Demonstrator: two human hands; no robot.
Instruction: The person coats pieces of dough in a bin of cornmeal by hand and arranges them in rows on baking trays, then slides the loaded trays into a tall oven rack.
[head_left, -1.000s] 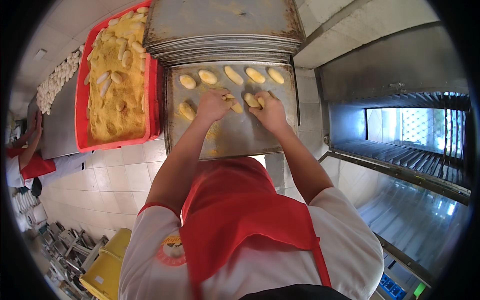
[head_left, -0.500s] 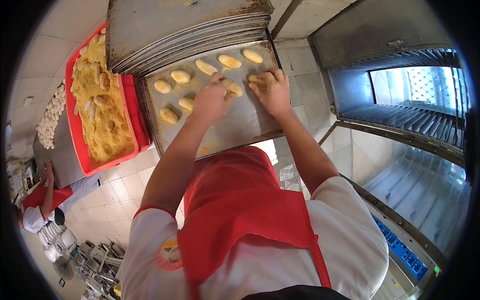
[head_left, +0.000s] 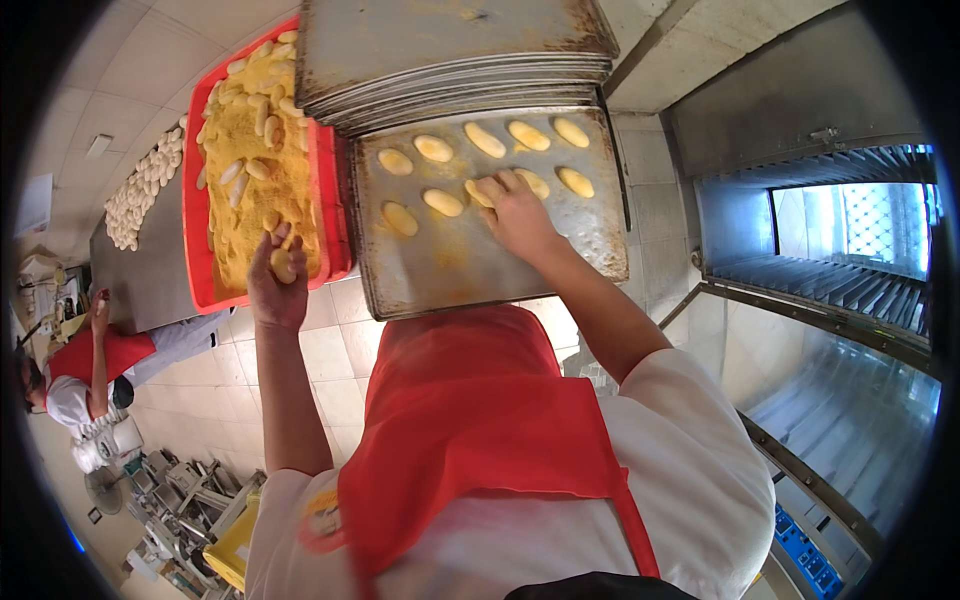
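Observation:
My left hand (head_left: pixel 275 295) is over the near end of a red bin (head_left: pixel 330 200) filled with yellow crumbs (head_left: pixel 220 215) and pale oval dough pieces. Its fingers curl around a crumb-coated dough piece (head_left: pixel 284 266). On the metal baking tray (head_left: pixel 540 265), two rows of yellow-coated dough rolls (head_left: pixel 433 149) lie spaced apart. My right hand (head_left: pixel 522 218) reaches down onto the second row, its fingers closed on a dough roll (head_left: pixel 476 191) that they partly cover. Beside those fingers lies another roll (head_left: pixel 533 183).
A stack of stained baking trays (head_left: pixel 455 70) stands behind the tray. To the right is an oven-like steel cabinet (head_left: pixel 800 110) with an opening. Far left, a co-worker (head_left: pixel 100 350) stands by a metal table (head_left: pixel 150 270) bearing a heap of white dough pieces (head_left: pixel 145 190).
My left hand has moved from the tray leftward to the crumb bin and holds a dough piece there. My right hand has shifted left along the second row. The view has swung left.

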